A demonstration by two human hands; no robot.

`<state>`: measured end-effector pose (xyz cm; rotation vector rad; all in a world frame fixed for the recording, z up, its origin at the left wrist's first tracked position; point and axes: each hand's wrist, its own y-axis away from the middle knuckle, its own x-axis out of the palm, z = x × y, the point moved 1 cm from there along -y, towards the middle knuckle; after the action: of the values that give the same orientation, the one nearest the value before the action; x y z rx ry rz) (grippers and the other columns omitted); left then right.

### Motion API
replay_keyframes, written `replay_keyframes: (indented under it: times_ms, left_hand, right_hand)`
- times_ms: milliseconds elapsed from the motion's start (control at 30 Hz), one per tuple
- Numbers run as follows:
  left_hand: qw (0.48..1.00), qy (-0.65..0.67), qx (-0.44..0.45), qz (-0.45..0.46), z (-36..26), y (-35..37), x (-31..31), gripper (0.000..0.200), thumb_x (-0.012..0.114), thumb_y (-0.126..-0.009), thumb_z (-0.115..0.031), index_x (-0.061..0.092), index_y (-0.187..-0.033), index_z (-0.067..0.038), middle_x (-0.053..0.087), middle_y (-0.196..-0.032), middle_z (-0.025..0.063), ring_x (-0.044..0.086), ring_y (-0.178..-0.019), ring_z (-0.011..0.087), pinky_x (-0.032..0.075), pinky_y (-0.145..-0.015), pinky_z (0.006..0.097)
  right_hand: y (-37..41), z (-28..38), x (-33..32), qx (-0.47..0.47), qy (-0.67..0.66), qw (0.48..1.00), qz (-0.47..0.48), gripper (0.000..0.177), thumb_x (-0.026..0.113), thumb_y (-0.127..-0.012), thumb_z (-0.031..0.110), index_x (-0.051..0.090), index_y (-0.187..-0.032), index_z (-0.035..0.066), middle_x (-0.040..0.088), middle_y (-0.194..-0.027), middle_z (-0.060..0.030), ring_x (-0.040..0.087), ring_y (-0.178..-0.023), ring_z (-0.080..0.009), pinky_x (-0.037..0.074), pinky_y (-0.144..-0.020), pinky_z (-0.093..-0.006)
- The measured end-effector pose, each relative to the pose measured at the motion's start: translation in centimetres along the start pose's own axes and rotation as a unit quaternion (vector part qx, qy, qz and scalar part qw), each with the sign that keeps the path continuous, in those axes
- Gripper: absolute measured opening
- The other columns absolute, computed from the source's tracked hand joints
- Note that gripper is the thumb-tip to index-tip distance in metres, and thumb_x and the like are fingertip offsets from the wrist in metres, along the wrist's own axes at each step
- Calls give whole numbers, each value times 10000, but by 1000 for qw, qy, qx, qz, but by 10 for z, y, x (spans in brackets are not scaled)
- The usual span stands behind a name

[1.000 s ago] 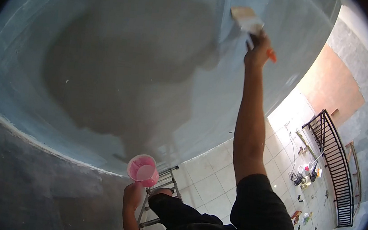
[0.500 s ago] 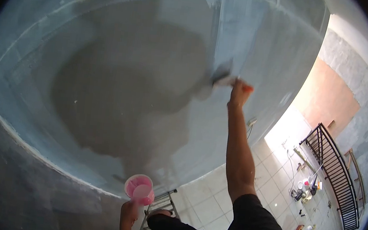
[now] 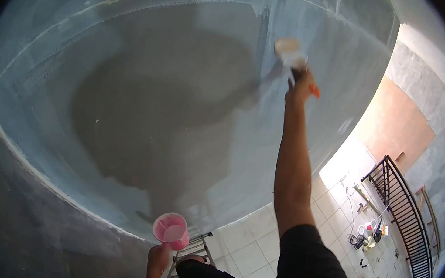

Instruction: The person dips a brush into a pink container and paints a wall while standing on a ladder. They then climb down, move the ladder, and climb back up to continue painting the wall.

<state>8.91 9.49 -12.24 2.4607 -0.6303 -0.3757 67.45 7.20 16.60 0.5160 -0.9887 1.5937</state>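
My right hand [image 3: 303, 86], arm stretched up, is closed around the handle of a wide paintbrush [image 3: 288, 49]. The brush has pale bristles, and an orange handle end pokes out behind my hand. Its bristles overlap a bluish, streaky strip of the grey wall [image 3: 294, 22]. Low in view, my left hand [image 3: 158, 258] grips the handle of a pink plastic dipper [image 3: 171, 231] with a pale liquid inside. A large shadow of my head and arm lies across the darker grey patch on the wall.
Beneath me stands a metal ladder [image 3: 201, 248], with my bent knee over it. White tiles [image 3: 253, 234] cover the floor below. Tools, cords and small containers [image 3: 368, 238] lie scattered at right, near a black metal railing [image 3: 404, 212].
My right hand has moved up and slightly right along the wall with the paintbrush, whose bristles now point up and left. My left hand keeps the dipper in nearly the same place.
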Motion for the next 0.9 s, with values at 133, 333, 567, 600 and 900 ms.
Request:
replay_keyframes:
  times_ms: [133, 333, 567, 600, 900]
  left_hand:
    - [1000, 13, -4, -8, 6, 3, -3, 205, 521, -835, -219, 480, -716, -57, 408, -512, 1, 357, -344, 94, 270, -311, 259]
    - [1000, 19, -5, -6, 3, 6, -11, 206, 528, -834, -209, 469, -703, -61, 407, -513, 0, 362, -347, 94, 271, -313, 259]
    - [999, 50, -10, -15, 9, -5, -10, 231, 533, -840, -233, 461, -689, -74, 404, -515, -6, 364, -346, 95, 276, -315, 258]
    - [999, 51, -11, -16, 9, -3, -9, 231, 533, -840, -233, 461, -689, -74, 404, -515, -6, 364, -346, 95, 276, -315, 258]
    - [1000, 7, 10, -13, 11, 7, -12, 235, 536, -847, -252, 474, -727, -60, 407, -518, -2, 353, -349, 91, 262, -318, 258]
  right_hand:
    - [72, -70, -111, 14, 88, 990, -113, 240, 571, -863, 206, 587, -1036, 40, 627, -972, -62, 607, -915, -211, 474, -781, -351]
    - [99, -66, -120, 6, 238, 965, -114, 245, 618, -814, 190, 607, -955, -11, 632, -928, -104, 626, -822, -193, 514, -709, -322]
    - [1, 85, 84, -151, 15, 986, 67, 257, 578, -808, 211, 607, -994, 37, 638, -943, -66, 620, -884, -179, 442, -696, -337]
    - [-4, 104, 108, -165, 11, 984, 64, 293, 567, -810, 248, 589, -1037, 64, 636, -971, -55, 616, -919, -193, 428, -725, -365]
    - [26, 10, 49, -95, 29, 992, 79, 351, 537, -842, 338, 567, -1099, 101, 627, -1090, -42, 590, -1020, -212, 361, -872, -467]
